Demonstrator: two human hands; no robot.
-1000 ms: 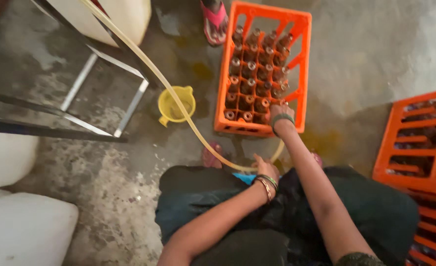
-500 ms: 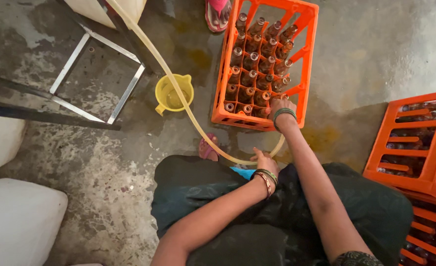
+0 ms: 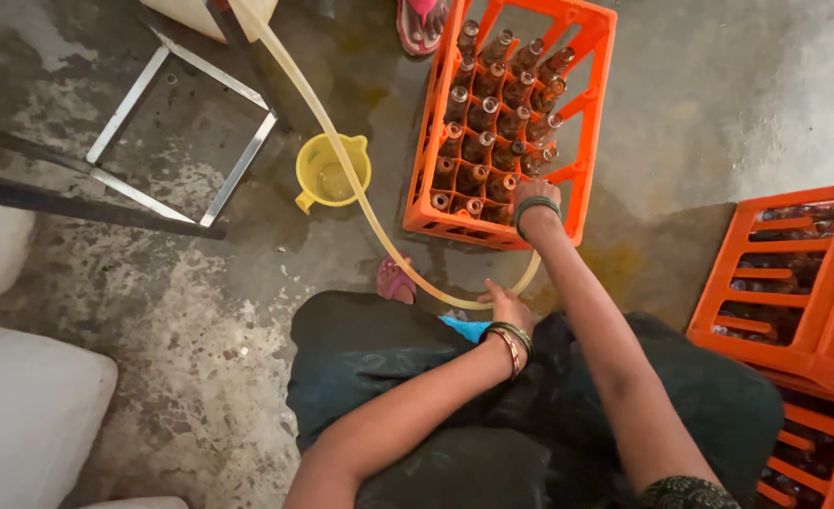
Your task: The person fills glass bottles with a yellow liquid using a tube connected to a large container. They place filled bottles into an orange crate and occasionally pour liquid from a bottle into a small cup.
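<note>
An orange crate (image 3: 582, 104) on the wet floor holds several brown glass bottles (image 3: 492, 118). A long yellowish hose (image 3: 323, 118) comes down from the top left, loops near my knees and rises to the crate's near side. My left hand (image 3: 504, 303) is closed on the hose at the low point of the loop. My right hand (image 3: 533, 191) reaches into the crate's near right part, gripping the hose end among the bottles; its fingers are mostly hidden.
A yellow plastic jug (image 3: 330, 172) stands left of the crate. A metal frame (image 3: 191, 113) lies at upper left, white containers (image 3: 21, 415) at the left edge. More orange crates (image 3: 794, 283) stack at right. Another person's foot in a pink sandal (image 3: 422, 24) is at top.
The view has shifted, so the crate and jug sit slightly lower and to the right. Both hands keep their hold on the hose at the crate's near side.
</note>
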